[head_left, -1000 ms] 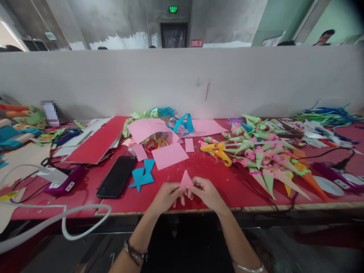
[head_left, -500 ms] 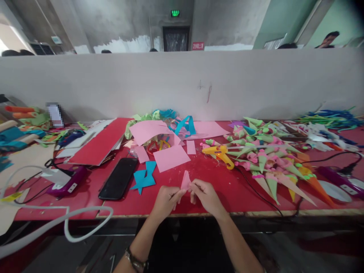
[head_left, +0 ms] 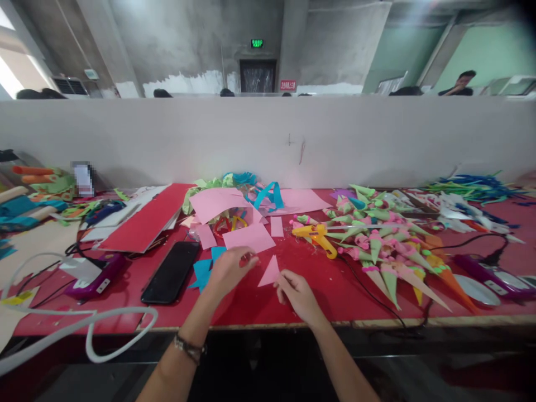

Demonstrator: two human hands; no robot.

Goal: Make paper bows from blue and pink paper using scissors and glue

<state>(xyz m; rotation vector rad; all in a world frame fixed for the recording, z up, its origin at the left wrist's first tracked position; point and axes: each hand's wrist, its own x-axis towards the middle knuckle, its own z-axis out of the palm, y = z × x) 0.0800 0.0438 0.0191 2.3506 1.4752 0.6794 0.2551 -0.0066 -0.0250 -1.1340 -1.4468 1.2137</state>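
A small pink paper triangle (head_left: 268, 272) points upward just over the red table, its right lower edge pinched in my right hand (head_left: 296, 291). My left hand (head_left: 231, 269) is apart from the triangle, at the near edge of a pink paper sheet (head_left: 249, 239). Its fingers are curved with a gap between thumb and forefinger, and nothing shows in them. Under and beside the left wrist lie blue paper pieces (head_left: 202, 273), partly covered. A small pink paper strip (head_left: 277, 226) is on the table beyond the triangle.
A yellow glue gun (head_left: 316, 234) rests beside a pile of paper cones (head_left: 377, 248). To the left are a black phone (head_left: 171, 273), a red board (head_left: 148, 218) and a purple power strip (head_left: 96, 278). A white partition (head_left: 188, 137) stands behind; a white cable (head_left: 121, 357) loops in front.
My left hand has let go of the pink paper triangle and moved up and left toward the pink sheet. My right hand keeps hold of the triangle. The camera view has tilted upward.
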